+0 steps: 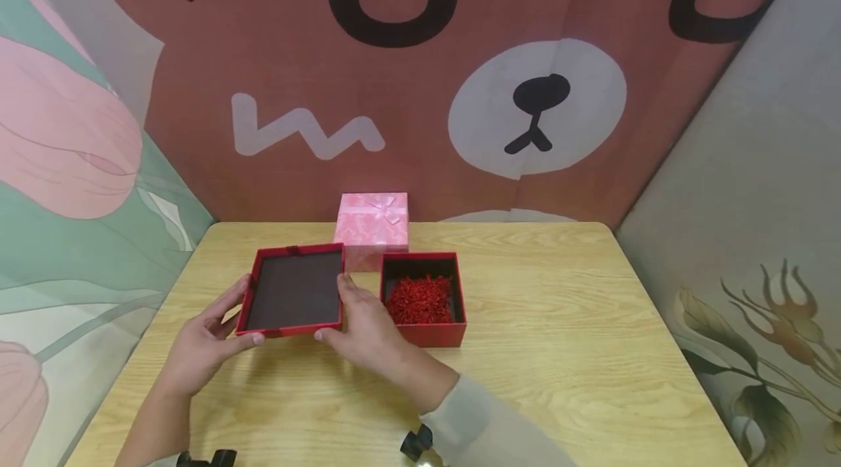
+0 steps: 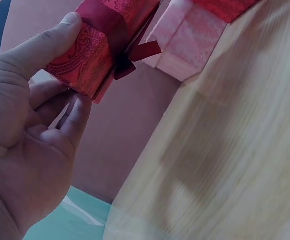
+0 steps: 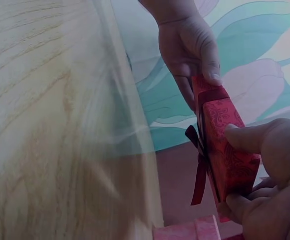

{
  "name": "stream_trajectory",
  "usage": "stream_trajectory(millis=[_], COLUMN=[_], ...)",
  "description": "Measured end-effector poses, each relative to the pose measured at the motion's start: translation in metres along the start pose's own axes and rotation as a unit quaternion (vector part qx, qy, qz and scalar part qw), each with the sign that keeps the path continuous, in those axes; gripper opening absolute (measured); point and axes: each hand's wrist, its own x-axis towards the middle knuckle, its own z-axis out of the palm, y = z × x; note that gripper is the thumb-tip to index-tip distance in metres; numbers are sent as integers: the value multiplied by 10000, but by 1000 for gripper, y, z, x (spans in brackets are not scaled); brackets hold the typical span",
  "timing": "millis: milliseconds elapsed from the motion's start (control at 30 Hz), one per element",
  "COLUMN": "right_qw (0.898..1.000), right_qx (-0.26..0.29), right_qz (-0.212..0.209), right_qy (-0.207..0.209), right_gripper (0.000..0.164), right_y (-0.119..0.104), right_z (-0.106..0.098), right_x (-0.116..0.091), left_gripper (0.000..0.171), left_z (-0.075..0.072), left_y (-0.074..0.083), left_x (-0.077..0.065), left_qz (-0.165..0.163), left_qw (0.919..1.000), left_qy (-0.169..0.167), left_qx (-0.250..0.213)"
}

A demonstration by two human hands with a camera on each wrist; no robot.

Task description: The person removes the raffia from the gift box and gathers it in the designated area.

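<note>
Both hands hold a red box lid above the table, its dark inside facing the head camera. My left hand grips its left edge, thumb at the near corner. On the opposite edge my right hand pinches it between thumb and fingers. A dark red ribbon with a bow hangs from the lid's patterned outer side in the right wrist view. Just right of the right hand stands the open red box, with red shredded paper inside.
Behind the red box is a closed pink gift box with a bow on top, near the back edge of the wooden table. A printed bear curtain hangs behind, with flowered cloths to the left and right.
</note>
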Motion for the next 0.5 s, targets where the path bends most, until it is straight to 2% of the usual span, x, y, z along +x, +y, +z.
stream_trajectory(millis=[133, 300, 500], right_qw=[10000, 9999, 10000], right_qx=[-41, -132, -17], right_qz=[-13, -44, -40], right_qy=[14, 26, -64], right_gripper=[94, 90, 85], right_y=[0, -3, 1], right_z=[8, 16, 28], right_x=[3, 8, 15], left_gripper=[93, 94, 95], left_z=[-4, -10, -19], left_y=[-5, -13, -23], left_x=[0, 1, 6], left_qz=[-97, -373, -690], left_qw=[9999, 9992, 9969], left_qy=[-93, -132, -350], left_qx=[-50, -60, -114])
